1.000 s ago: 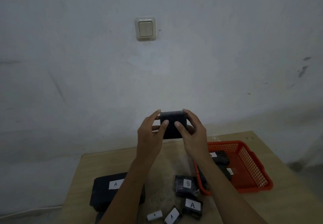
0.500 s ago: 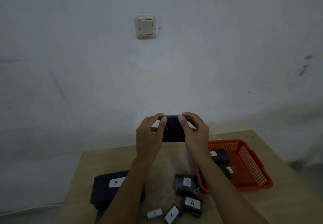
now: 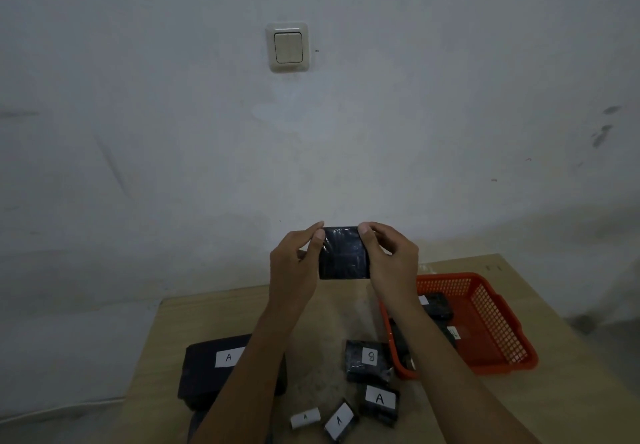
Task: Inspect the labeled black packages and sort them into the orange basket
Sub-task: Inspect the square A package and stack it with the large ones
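Between both raised hands sits a black package (image 3: 344, 253), gripped by the left hand (image 3: 294, 267) on one edge and the right hand (image 3: 391, 263) on the other, no label showing. Below the right wrist lies the orange basket (image 3: 498, 332) holding packages; under the forearms, labeled packages (image 3: 379, 400) rest on the table (image 3: 554, 402).

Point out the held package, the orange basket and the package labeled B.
held package (image 3: 344, 254), head view: middle of its black face.
orange basket (image 3: 498, 325), head view: right mesh wall.
package labeled B (image 3: 356, 362), head view: black wrap left of the label.
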